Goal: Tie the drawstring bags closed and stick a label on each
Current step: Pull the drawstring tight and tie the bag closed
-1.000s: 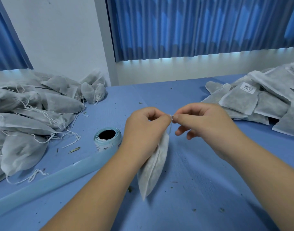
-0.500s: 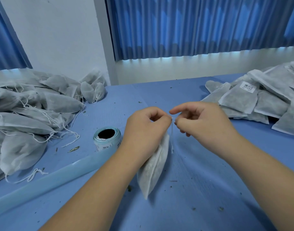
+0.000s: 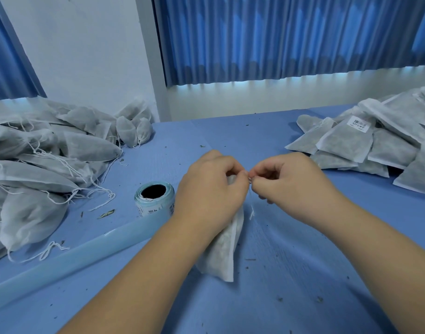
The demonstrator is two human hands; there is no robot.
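Head view, bag (image 3: 222, 251) beneath left grip (image 3: 208, 189) — drawstring (image 3: 252, 211) pinched

Filled grey bag (image 3: 222, 251) upright at centre, white drawstring (image 3: 252, 212) dangling beside its neck; label roll (image 3: 155, 198) on end just left; untied bags (image 3: 38, 165) heaped left, labelled bags (image 3: 375, 145) right.

Even bluish daylight through curtains (image 3: 291, 37); soft shadows, wide-angle edge bending, sharp focus.

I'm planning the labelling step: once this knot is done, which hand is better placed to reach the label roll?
Probably the left hand: the label roll stands just beside its wrist, while the right hand, pinching the drawstring, would have to cross over the bag.
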